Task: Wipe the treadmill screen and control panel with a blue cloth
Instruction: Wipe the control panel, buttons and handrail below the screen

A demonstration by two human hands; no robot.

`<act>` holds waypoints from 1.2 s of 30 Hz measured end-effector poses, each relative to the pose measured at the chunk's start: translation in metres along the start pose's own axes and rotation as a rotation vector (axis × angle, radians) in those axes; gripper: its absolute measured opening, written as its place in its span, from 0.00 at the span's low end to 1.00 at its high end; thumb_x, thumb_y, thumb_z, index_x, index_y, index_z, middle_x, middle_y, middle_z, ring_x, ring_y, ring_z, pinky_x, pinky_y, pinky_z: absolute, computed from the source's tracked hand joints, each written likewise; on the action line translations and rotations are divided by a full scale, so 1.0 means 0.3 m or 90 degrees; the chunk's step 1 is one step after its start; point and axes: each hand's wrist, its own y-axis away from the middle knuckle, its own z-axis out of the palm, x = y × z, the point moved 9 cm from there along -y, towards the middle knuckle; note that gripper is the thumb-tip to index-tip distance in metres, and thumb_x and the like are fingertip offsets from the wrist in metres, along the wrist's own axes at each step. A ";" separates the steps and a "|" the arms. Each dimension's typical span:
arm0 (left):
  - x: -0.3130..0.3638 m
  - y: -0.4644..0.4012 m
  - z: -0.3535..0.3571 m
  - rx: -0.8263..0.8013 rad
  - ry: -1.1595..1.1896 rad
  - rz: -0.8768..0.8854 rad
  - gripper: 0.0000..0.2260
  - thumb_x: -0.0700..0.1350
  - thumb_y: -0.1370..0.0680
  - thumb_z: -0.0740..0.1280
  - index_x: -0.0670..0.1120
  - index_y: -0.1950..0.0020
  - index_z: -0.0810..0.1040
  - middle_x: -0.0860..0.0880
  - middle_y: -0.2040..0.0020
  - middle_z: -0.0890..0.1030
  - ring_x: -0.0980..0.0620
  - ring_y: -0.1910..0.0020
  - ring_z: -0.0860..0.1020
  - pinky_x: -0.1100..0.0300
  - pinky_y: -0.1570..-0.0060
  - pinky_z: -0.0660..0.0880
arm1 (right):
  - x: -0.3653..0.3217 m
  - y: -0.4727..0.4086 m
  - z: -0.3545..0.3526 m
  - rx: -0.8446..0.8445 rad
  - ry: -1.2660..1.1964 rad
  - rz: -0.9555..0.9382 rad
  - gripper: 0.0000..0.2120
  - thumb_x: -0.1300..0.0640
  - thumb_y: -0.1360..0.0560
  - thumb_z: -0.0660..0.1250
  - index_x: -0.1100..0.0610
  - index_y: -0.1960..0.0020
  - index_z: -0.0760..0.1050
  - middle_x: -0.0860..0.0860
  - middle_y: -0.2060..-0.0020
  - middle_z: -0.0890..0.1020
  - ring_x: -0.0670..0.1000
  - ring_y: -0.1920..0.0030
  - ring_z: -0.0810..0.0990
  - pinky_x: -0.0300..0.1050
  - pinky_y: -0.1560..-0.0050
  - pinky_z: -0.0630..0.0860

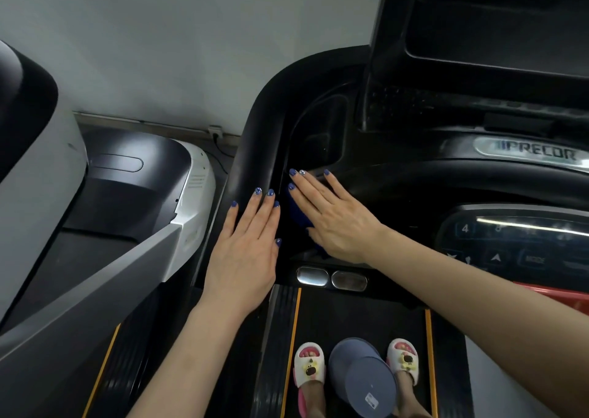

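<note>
Obs., head view. The right hand point(334, 217) lies flat, fingers straight and lightly fanned, on the dark blue cloth point(298, 212), pressing it against the black plastic left side of the treadmill console, just below the recessed side pocket point(322, 137). Only a strip of the cloth shows past the little-finger edge of the hand, with a scrap at the heel; the rest is under the palm. It is a flat-palm press with nothing pinched, likely chosen to spread pressure over as much cloth as possible for wiping.

The left hand point(247, 245) lies open and flat on the black padded left handrail point(251, 150), fingers together and pointing up along it. It holds nothing. Judgement: it steadies the body while the right arm reaches across to the left.

Pose: the right forearm enters from lower right and runs diagonally up-left, with the wrist roughly straight. The left forearm rises from the bottom centre. The two hands sit just beside each other without touching.

The glossy black control panel with numbered keys point(510, 242) is well right of the cloth, and the dark screen point(497, 29) is above, both untouched at present. The silver Precor badge point(535, 153) lies between them. Whether either surface has been wiped is not readable through the glare.

On the belt below: two feet in white cartoon slippers point(309, 366) and a grey-blue round container point(363, 376) between them.
</note>
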 end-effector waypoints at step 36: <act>-0.005 -0.023 -0.004 0.006 -0.008 -0.009 0.26 0.49 0.18 0.48 0.41 0.21 0.60 0.43 0.19 0.57 0.47 0.19 0.53 0.43 0.22 0.55 | -0.006 -0.021 0.000 0.003 0.047 0.061 0.34 0.46 0.19 0.53 0.61 0.20 0.45 0.59 0.20 0.45 0.57 0.20 0.43 0.65 0.23 0.39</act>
